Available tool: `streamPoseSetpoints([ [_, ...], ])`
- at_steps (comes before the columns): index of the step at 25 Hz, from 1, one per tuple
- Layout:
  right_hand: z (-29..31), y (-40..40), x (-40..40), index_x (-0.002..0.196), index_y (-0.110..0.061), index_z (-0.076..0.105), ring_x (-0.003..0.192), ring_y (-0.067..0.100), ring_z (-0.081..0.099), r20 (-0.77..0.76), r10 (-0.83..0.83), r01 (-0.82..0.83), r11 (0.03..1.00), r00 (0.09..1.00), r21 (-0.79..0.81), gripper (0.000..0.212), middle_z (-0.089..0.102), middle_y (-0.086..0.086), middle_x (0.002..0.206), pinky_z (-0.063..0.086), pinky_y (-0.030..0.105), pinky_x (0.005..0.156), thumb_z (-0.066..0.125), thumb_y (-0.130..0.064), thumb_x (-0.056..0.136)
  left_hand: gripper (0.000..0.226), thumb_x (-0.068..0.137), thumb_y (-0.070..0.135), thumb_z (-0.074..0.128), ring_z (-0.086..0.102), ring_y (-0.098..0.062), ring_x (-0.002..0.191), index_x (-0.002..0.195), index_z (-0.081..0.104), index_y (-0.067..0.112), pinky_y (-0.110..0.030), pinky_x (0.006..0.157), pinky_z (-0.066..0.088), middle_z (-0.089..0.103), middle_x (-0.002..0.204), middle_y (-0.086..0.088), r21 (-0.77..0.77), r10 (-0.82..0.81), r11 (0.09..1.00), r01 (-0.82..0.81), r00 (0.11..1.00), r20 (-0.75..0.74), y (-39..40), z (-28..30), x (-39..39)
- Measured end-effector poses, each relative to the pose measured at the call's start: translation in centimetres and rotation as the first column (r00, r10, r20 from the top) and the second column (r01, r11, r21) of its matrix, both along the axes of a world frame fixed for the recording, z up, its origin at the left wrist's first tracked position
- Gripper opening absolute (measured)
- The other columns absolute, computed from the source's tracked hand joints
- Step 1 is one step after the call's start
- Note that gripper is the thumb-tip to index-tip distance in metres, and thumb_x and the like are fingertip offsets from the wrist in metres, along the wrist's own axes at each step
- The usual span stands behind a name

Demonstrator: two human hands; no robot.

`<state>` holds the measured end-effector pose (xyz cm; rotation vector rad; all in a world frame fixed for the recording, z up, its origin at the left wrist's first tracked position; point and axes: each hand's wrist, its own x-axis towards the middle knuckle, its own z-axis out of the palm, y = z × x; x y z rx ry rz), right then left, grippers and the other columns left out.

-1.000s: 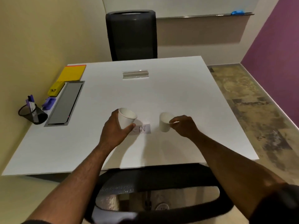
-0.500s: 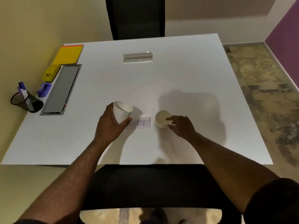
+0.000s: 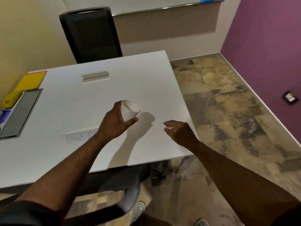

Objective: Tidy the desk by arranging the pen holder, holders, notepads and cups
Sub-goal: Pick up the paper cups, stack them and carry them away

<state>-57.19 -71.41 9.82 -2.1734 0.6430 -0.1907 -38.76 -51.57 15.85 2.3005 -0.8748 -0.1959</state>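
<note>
My left hand is closed around a white paper cup, held tilted just above the white desk. A crease inside the rim hints at a second cup nested in it, but I cannot tell. My right hand hovers near the desk's right edge, fingers curled apart and holding nothing. A silver holder lies at the desk's far middle. A yellow notepad and a yellow holder sit at the far left. The pen holder is out of view.
A grey cable hatch and a purple item lie along the left edge. A paper label strip lies by my left forearm. One black chair stands behind the desk, another below the front edge.
My right hand has let go of the second cup, which no longer stands on the desk. The left hand's cup moved toward the right hand. The view swung right, hiding the pen holder.
</note>
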Motion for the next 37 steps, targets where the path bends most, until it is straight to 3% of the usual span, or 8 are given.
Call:
streamPoseSetpoints([
  [5,3.2,-7.8,-11.4,0.124,-0.029,0.058,0.092,0.009,0.067,0.060,-0.055,0.044,0.985,0.997,0.166,0.037,0.068,-0.004,0.113,0.056,0.025,0.086,0.065,-0.030,0.087,0.084,0.064,0.065,0.074,0.055,-0.013,0.096,0.131,0.039,0.027,-0.023,0.069,0.043,0.056,0.115,0.009,-0.058,-0.074,0.996,0.067,0.989,-0.129,-11.2,0.8,-10.4],
  [9,5.4,-14.4,-17.8,0.130,-0.033,0.052,0.092,0.001,0.064,0.063,-0.037,0.034,0.998,0.997,0.049,0.044,0.068,-0.006,0.117,0.050,0.014,0.079,0.062,-0.034,0.087,0.082,0.062,0.065,0.075,0.055,-0.010,0.097,0.129,0.041,0.031,-0.019,0.070,0.041,0.056,0.114,0.013,-0.097,-0.163,0.985,0.144,0.959,-0.233,-18.7,-0.9,-17.9],
  [13,5.8,-20.6,-21.0,0.123,-0.034,0.060,0.090,0.006,0.067,-0.008,0.003,-0.003,1.000,1.000,-0.001,0.034,0.069,-0.006,0.117,0.057,0.028,0.079,0.061,-0.031,0.089,0.079,0.064,0.062,0.077,0.056,-0.009,0.100,0.128,0.042,0.031,-0.016,0.070,0.043,0.058,0.115,0.013,-0.122,-0.233,0.971,0.203,0.911,-0.339,-25.5,-3.0,-22.7],
  [17,4.3,-27.7,-22.0,0.121,-0.031,0.062,0.085,0.005,0.066,-0.068,-0.025,0.022,0.999,0.997,-0.046,0.032,0.070,-0.007,0.116,0.056,0.026,0.074,0.063,-0.030,0.089,0.070,0.067,0.056,0.078,0.056,0.007,0.091,0.122,0.044,0.032,-0.005,0.061,0.043,0.056,0.104,0.023,-0.147,-0.296,0.955,0.258,0.873,-0.388,-33.6,-5.0,-24.3],
  [19,3.8,-32.1,-21.4,0.121,-0.034,0.060,0.085,0.005,0.067,-0.087,-0.026,0.022,0.999,0.996,-0.042,0.033,0.069,-0.008,0.115,0.058,0.029,0.074,0.064,-0.030,0.088,0.067,0.067,0.052,0.080,0.055,0.014,0.092,0.120,0.044,0.033,-0.003,0.064,0.042,0.056,0.106,0.023,-0.187,-0.328,0.944,0.273,0.845,-0.423,-38.1,-6.4,-24.0],
  [24,3.9,-44.5,-17.7,0.109,-0.032,0.069,0.085,0.003,0.065,-0.204,0.021,-0.022,1.000,0.979,-0.006,0.022,0.070,-0.009,0.111,0.056,0.028,0.076,0.067,-0.030,0.087,0.087,0.059,0.074,0.070,0.057,-0.003,0.100,0.130,0.041,0.034,-0.023,0.078,0.050,0.057,0.115,0.018,-0.141,-0.315,0.949,0.283,0.824,-0.471,-50.0,-8.1,-21.5],
  [29,4.0,-53.9,-12.0,0.098,-0.032,0.071,0.073,-0.008,0.059,-0.195,0.053,-0.047,0.998,0.979,0.039,0.013,0.067,-0.016,0.087,0.043,0.016,0.061,0.067,-0.031,0.086,0.085,0.064,0.073,0.068,0.054,0.004,0.098,0.133,0.038,0.033,-0.011,0.065,0.045,0.054,0.115,0.019,-0.143,-0.309,0.951,0.274,0.837,-0.452,-58.5,-7.3,-16.9],
  [37,0.4,-66.7,2.8,0.092,-0.034,0.070,0.074,-0.012,0.061,-0.119,0.104,-0.093,0.991,0.987,0.091,0.008,0.067,-0.021,0.083,0.043,0.016,0.061,0.068,-0.030,0.086,0.073,0.075,0.059,0.068,0.057,-0.002,0.099,0.136,0.039,0.031,-0.022,0.078,0.049,0.057,0.126,0.007,0.012,0.003,1.000,0.003,0.883,-0.470,-66.6,-10.2,-5.4],
])
